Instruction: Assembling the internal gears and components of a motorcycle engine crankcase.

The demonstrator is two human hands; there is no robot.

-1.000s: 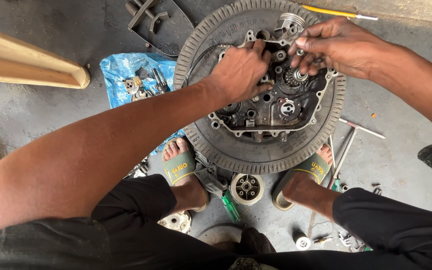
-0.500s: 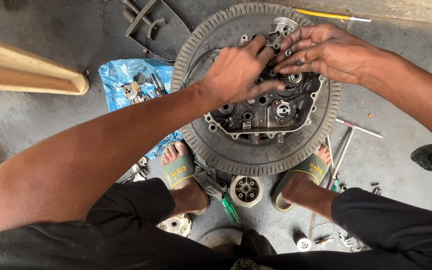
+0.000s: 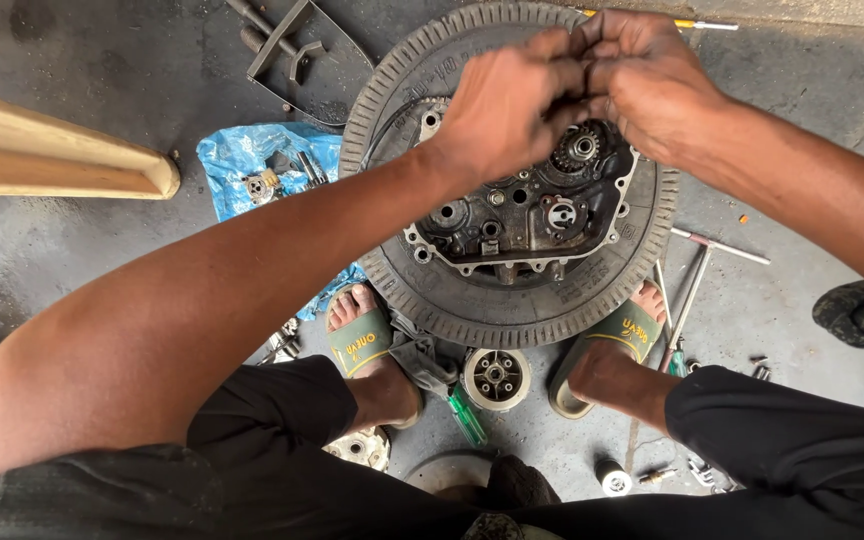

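Head view: left hand [image 3: 507, 105] and right hand [image 3: 647, 80] meet at upper centre of the frame, fingertips pinched together on something too small and hidden to identify, just above the greasy engine case [image 3: 527, 205], which lies inside the tyre [image 3: 512, 310] on the concrete floor [image 3: 102, 250]. The case looks heavy, rigid and oil-slick, so it is best gripped at its outer flange, not at the exposed gear [image 3: 579, 148]. A green screwdriver [image 3: 467, 415] lies at lower centre, a blue plastic sheet [image 3: 237, 160] at left.
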